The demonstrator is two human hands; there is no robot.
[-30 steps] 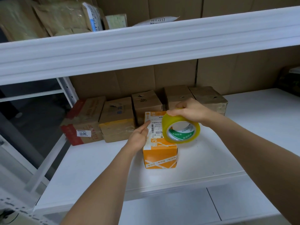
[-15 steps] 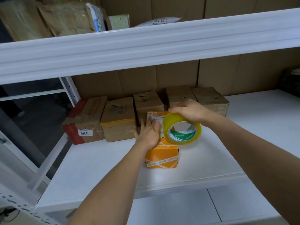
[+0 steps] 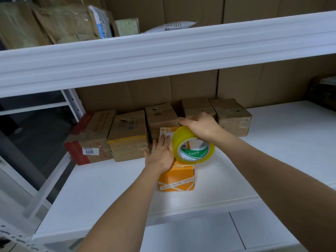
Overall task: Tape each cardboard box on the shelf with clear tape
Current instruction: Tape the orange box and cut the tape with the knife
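Orange cardboard marks the box (image 3: 176,176) being worked on: it stands alone near the front of the white shelf (image 3: 272,160), apart from the row of brown boxes (image 3: 156,118) along the back wall, probably pulled forward so that there is room to reach round it. The left hand (image 3: 161,154) lies flat on its top, fingers straight and spread, holding nothing; the likely purpose is to pin the box down, and perhaps a tape end, though no free strip of tape can be made out. The right hand (image 3: 201,125) curls over the top of the tape roll (image 3: 193,145) and grips it, with the roll on edge over the right side of the box top, where tape could pay out along the lid. The brown boxes show crinkled tape on some faces; whether all are done cannot be told.
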